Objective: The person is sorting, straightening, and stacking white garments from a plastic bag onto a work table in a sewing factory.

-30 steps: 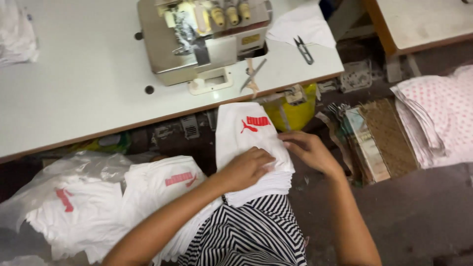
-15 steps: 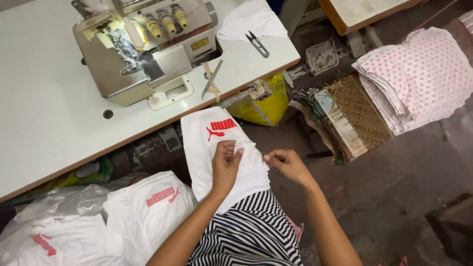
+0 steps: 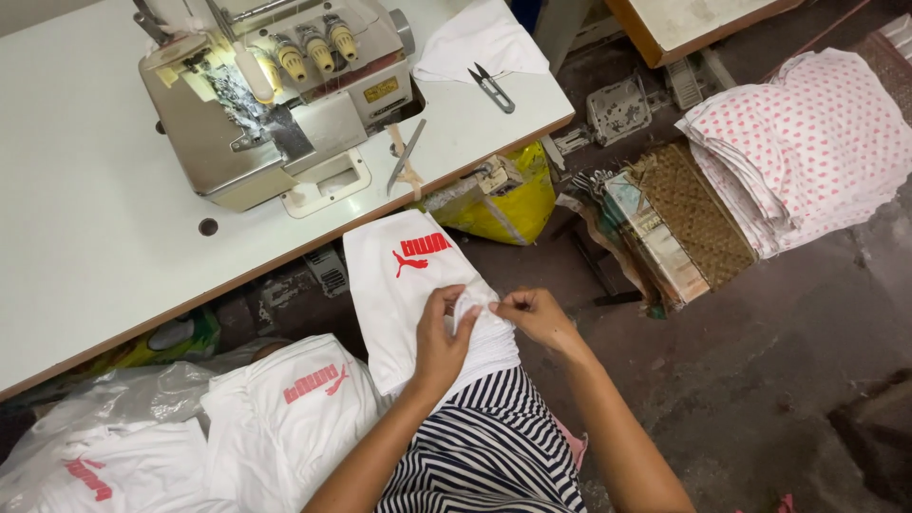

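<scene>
- I see a white counter [image 3: 85,237] with a wood-coloured edge filling the upper left of the view; below it, a dark, dusty concrete floor [image 3: 760,380].
- On the counter: a grey overlock sewing machine [image 3: 275,104] with yellowish thread knobs, a pair of small thread snips [image 3: 494,87] resting on a white cloth scrap [image 3: 475,43], and tweezers [image 3: 406,157] near the counter edge.
- A yellow bag [image 3: 518,195] hangs under the counter edge; I cannot tell what it contains.
- On the floor at right: a woven brown mat [image 3: 689,214] and a stack of white fabric with pink dots [image 3: 807,142].
- Lower left: a clear plastic bag [image 3: 104,418] with white garment pieces with red print [image 3: 285,418] lying in and on it.
- A stack of white pieces with a red logo [image 3: 418,285] rests on my striped lap [image 3: 494,456], just below the counter edge.
- Left hand [image 3: 442,342] lies on the stack, fingers [image 3: 465,318] pinched on the top layer's edge.
- Right hand [image 3: 537,318] meets it at the same edge, fingers closed on the cloth.
</scene>
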